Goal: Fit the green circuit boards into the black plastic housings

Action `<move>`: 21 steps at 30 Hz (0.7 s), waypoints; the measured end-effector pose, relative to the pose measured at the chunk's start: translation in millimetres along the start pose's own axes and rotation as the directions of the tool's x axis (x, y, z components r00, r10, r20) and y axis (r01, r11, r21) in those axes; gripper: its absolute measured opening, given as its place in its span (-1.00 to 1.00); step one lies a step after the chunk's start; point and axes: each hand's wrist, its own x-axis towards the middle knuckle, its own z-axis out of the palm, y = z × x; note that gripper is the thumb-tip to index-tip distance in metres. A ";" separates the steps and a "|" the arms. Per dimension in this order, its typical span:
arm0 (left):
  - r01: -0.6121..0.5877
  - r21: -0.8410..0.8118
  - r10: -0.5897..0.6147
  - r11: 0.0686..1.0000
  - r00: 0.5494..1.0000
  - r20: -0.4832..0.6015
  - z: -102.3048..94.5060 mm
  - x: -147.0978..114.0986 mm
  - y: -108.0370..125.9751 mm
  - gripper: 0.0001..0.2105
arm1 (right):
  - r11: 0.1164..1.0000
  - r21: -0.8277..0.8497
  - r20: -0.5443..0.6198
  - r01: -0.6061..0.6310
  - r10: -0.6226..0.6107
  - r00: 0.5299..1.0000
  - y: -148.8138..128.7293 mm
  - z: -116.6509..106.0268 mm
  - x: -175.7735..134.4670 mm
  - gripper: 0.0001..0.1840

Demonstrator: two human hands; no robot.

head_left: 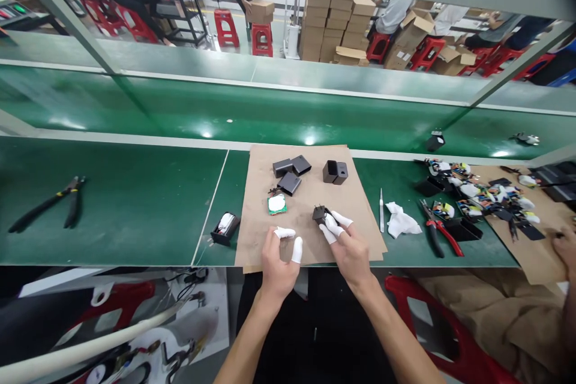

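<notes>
Brown paper (258, 180) covers part of a green bench (135, 204). Over it, the right hand (351, 250) pinches a black plug (319, 215), prongs (317, 208) facing away; a light, steady hold would suit it. The left hand (278, 267) is empty, fingers (284, 232) spread, well placed to brace the other side.

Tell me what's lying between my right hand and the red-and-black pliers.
The head view shows a strip of brown paper, then a slim pale tool and a crumpled white cloth between your right hand and the red-and-black pliers.
</notes>
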 end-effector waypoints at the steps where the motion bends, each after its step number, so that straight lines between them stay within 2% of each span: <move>1: 0.000 0.000 0.000 1.000 1.000 0.000 -0.1 0.2 0.3 -0.98 | 1.000 0.006 -0.023 -0.004 0.004 1.000 -1.7 -2.2 -0.6 -0.59; 3: -0.001 -0.002 0.001 1.000 1.000 0.001 -0.1 0.3 0.3 -0.98 | 1.000 0.010 -0.047 -0.018 0.018 0.999 -4.7 -5.3 -4.5 -0.55; 9: -0.002 0.005 0.002 1.000 1.000 0.006 0.2 0.9 0.3 -0.97 | 0.999 -0.009 0.036 -0.039 0.039 0.999 -3.9 1.4 -21.1 -0.55; 17: -0.014 -0.004 0.014 1.000 1.000 0.003 -0.8 0.9 1.5 -0.98 | 1.000 -0.020 0.007 -0.005 0.005 1.000 -6.5 -4.9 -7.2 -0.50; 21: -0.009 -0.008 0.010 1.000 1.000 0.003 -0.2 0.1 -0.3 -0.98 | 1.000 -0.017 -0.059 0.018 -0.019 0.998 -8.2 -11.8 -6.7 -0.47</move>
